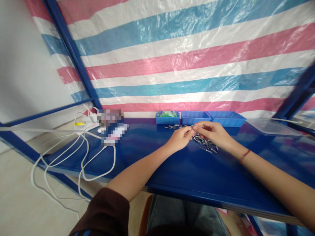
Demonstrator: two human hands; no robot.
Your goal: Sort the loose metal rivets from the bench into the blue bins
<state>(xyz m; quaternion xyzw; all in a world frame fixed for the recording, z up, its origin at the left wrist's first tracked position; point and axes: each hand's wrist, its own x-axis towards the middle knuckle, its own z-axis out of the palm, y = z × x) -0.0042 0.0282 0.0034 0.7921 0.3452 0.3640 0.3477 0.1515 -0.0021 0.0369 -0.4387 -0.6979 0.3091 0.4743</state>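
My left hand [180, 137] and my right hand [213, 131] meet over a blue table [172, 167], fingertips pinched together. Between them they hold a thin metal pin [194, 128], too small to see in detail. Under and beside my right hand lies a loose pile of several similar small metal pins [205, 144]. More pins [173, 127] lie scattered just behind my hands. A red string circles my right wrist [244, 156].
Three blue plastic bins stand at the back: one [167, 118] with green pieces, then two [195, 117] [226, 118]. A clear tray [270, 127] sits at the right. White cables [81, 154] hang off the left edge. A striped tarp [187, 59] forms the back wall.
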